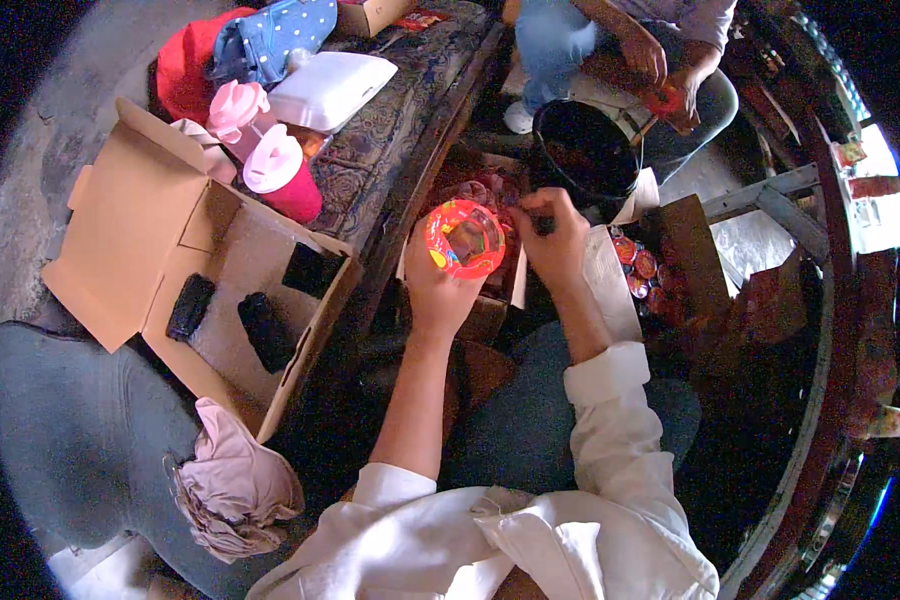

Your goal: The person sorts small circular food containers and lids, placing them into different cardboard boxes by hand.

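In front of me, my left hand (438, 290) is wrapped round a small round container (467, 240) with a bright red-orange wrapper and a see-through middle. Just to its right, my right hand (562, 228) is closed, fingers bent, with a small dark lump (544, 226) at the fingertips; its kind is not clear. Beneath both hands stands an open carton (520, 280) holding clear and reddish packs, partly covered by the hands. A black bucket (585, 150) with dark contents lies just beyond my right hand.
Another person's hands (670, 90) hold a red item over the bucket. At right, a carton (615, 275) holds several red-topped round containers (642, 265). Leftward, an open cardboard box (225, 250) contains black bundles; pink-lidded cups (275, 165) and a white foam box (335, 85) sit on a patterned seat.
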Available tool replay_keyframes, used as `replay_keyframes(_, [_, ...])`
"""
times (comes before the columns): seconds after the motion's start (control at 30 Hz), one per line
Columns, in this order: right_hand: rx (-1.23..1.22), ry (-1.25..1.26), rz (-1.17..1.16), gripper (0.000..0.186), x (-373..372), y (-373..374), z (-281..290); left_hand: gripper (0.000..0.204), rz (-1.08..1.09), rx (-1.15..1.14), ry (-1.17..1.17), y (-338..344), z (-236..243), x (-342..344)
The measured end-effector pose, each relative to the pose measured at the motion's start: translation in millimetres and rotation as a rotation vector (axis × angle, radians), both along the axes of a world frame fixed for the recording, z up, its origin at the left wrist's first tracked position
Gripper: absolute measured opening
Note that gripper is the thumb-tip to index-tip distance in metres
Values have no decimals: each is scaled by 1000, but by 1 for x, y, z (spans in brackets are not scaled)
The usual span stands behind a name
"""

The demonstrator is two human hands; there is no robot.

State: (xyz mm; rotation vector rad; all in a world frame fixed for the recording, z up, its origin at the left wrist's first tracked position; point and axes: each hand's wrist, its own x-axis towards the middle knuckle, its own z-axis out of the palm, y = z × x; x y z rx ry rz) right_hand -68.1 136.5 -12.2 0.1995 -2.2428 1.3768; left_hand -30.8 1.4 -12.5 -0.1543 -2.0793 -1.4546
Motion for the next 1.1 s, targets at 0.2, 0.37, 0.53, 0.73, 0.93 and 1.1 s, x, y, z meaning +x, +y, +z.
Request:
replay_keyframes(0.2, [348, 475, 115, 17, 15, 13, 11, 36, 53, 16, -73, 0, 1, -1])
replay_keyframes(0.37, [489, 506, 124, 15, 15, 12, 7, 32, 2, 85, -55, -1, 4, -2])
replay_keyframes(0.53, [574, 440, 158, 14, 18, 11, 14, 35, -1, -23, -45, -3, 7, -2])
replay_keyframes(0.73, [612, 449, 158, 16, 17, 7, 11, 41, -27, -104, -42, -8, -3, -4])
replay_keyframes(0.93, [603, 462, 162, 17, 21, 8, 13, 41, 10, -115, -52, -7, -2, -2])
replay_keyframes(1.1, [606, 427, 191, 17, 22, 8, 13, 42, 21, -106, -61, -6, -8, -3])
